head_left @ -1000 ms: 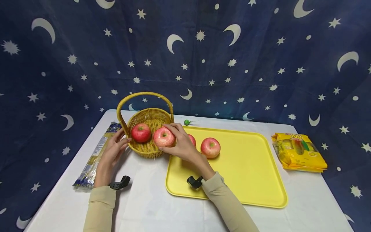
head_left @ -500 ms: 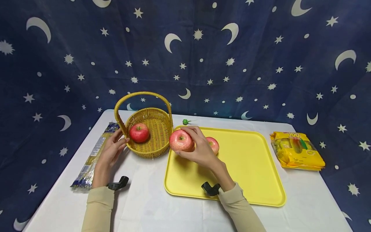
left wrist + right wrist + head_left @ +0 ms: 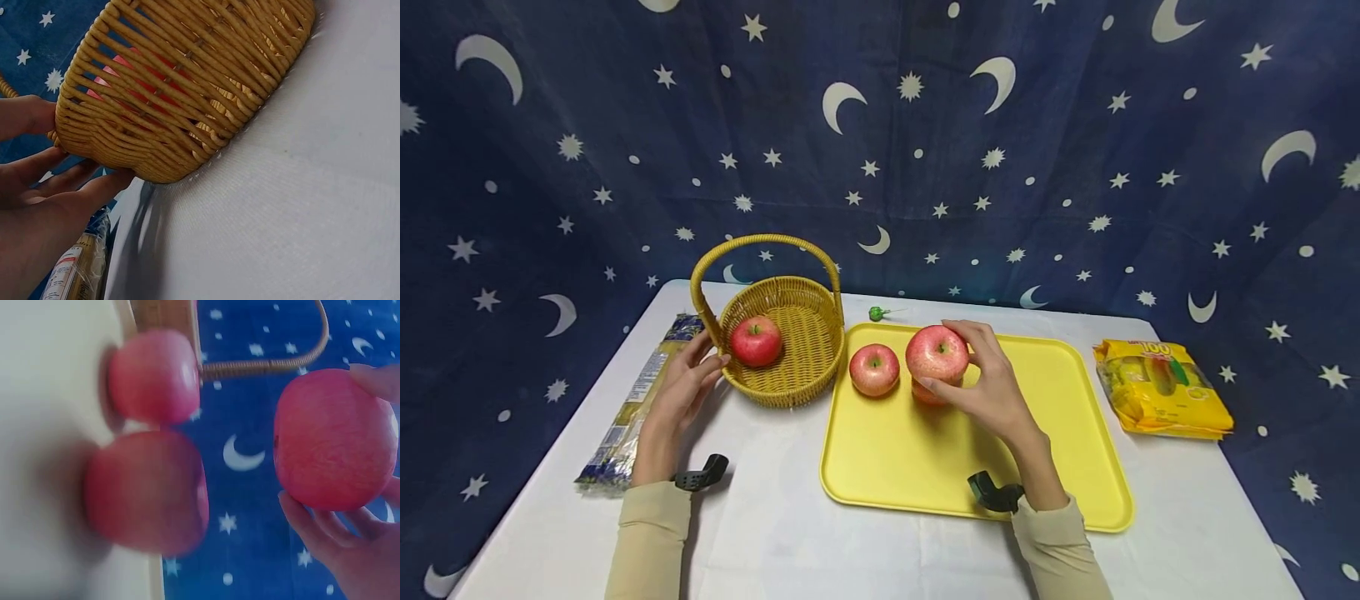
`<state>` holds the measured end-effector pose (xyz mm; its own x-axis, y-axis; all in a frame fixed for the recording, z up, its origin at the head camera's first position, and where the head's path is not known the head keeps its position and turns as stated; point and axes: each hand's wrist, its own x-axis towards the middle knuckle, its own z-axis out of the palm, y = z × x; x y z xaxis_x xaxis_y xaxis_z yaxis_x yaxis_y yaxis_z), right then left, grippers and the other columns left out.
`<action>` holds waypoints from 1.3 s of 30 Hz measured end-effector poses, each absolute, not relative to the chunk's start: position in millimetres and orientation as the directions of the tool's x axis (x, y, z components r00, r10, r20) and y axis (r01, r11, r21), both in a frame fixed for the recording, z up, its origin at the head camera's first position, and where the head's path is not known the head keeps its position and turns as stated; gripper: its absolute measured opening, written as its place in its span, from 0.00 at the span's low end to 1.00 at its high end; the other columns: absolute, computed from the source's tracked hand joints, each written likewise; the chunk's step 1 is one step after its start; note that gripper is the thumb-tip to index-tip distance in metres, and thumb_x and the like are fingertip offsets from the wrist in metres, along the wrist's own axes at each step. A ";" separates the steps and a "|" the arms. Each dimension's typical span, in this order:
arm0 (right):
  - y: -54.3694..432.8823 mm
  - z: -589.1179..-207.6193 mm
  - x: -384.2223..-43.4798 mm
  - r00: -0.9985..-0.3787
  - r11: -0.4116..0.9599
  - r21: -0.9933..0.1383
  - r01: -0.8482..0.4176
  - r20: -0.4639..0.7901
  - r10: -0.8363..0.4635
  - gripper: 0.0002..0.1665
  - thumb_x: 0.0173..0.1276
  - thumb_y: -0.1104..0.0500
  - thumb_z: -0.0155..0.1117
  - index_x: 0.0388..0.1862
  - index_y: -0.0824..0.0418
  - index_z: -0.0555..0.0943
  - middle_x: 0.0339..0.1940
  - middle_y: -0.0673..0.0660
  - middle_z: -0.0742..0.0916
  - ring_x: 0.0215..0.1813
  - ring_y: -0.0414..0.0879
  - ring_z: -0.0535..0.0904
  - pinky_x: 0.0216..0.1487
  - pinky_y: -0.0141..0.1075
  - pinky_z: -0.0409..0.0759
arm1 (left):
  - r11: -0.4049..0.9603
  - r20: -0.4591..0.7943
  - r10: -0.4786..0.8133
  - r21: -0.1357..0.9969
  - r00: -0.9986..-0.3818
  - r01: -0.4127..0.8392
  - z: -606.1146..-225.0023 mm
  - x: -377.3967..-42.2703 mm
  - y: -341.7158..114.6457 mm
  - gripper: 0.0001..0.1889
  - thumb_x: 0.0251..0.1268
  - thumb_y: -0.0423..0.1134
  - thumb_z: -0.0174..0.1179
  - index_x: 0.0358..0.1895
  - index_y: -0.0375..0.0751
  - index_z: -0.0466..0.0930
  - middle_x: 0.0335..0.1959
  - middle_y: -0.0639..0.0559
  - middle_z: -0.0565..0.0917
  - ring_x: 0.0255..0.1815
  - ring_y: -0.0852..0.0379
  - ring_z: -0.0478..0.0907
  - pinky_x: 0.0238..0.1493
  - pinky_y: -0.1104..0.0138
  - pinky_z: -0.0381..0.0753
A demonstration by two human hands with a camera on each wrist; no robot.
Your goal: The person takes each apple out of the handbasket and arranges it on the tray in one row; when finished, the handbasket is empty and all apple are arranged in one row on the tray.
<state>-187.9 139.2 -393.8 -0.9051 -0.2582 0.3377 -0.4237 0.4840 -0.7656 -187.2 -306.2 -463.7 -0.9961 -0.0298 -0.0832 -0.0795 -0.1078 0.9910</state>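
My right hand [image 3: 994,390] holds a red apple [image 3: 936,353] between thumb and fingers, raised over the yellow tray [image 3: 1037,467]. In the right wrist view the held apple [image 3: 334,440] is apart from two others. Of those, one apple [image 3: 874,370] lies at the tray's left end; the other apple [image 3: 150,492] sits below the held one, mostly hidden in the head view. My left hand [image 3: 681,387] grips the left side of a wicker basket [image 3: 801,379], its thumb at the rim and fingers against the outer wall. A darker red apple [image 3: 756,341] lies inside the basket.
A long clear-and-blue plastic packet [image 3: 636,408] lies left of the basket, partly under the left arm. Behind the tray is a small green-headed item [image 3: 877,313] with a thin stick. A yellow mango-print bag [image 3: 1161,390] stands at the right edge of the white table [image 3: 775,517].
My right hand has carried the apple from over the basket's right side rightward above the tray, uncovering the tray's left apple. My left hand keeps its grip on the basket.
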 end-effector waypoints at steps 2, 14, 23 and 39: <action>149.0 -393.1 -190.0 -0.917 0.494 -0.773 -0.397 0.323 -0.233 0.47 0.54 0.53 0.84 0.73 0.53 0.72 0.68 0.55 0.74 0.68 0.51 0.73 0.66 0.56 0.80 | -0.104 -0.086 -0.029 0.991 -0.996 -0.082 -462.5 -188.2 -306.7 0.40 0.77 0.29 0.52 0.85 0.41 0.41 0.86 0.39 0.44 0.71 0.62 0.66 0.62 0.80 0.75; 205.4 -397.3 -196.1 -0.968 0.604 -0.756 -0.251 0.204 -0.148 0.48 0.56 0.55 0.82 0.73 0.60 0.69 0.68 0.62 0.74 0.68 0.58 0.71 0.61 0.47 0.79 | -0.101 -0.057 -0.008 0.993 -0.998 -0.056 -463.0 -187.3 -309.3 0.40 0.77 0.28 0.51 0.85 0.39 0.40 0.86 0.38 0.43 0.70 0.63 0.66 0.63 0.79 0.74; 228.0 -413.7 -203.6 -0.986 0.600 -0.792 -0.114 0.017 -0.165 0.48 0.60 0.54 0.78 0.75 0.63 0.66 0.72 0.66 0.70 0.68 0.61 0.69 0.69 0.57 0.75 | -0.122 -0.046 0.000 0.991 -0.999 -0.046 -465.2 -187.8 -308.9 0.41 0.77 0.28 0.53 0.84 0.37 0.40 0.85 0.35 0.43 0.63 0.70 0.71 0.62 0.80 0.75; 234.7 -441.8 -214.9 -0.974 0.624 -0.778 -0.073 -0.078 -0.211 0.45 0.59 0.60 0.77 0.72 0.65 0.67 0.70 0.68 0.72 0.63 0.65 0.73 0.66 0.57 0.76 | -0.134 -0.031 0.005 0.990 -1.000 -0.032 -466.4 -189.2 -308.9 0.40 0.77 0.29 0.52 0.84 0.36 0.40 0.85 0.33 0.42 0.61 0.71 0.73 0.61 0.80 0.76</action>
<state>-214.9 234.7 -441.8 -0.9743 -0.2112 -0.0780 -0.0729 0.6236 -0.7783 -189.2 -308.9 -466.4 -0.9995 0.0053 -0.0311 -0.0316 -0.1339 0.9905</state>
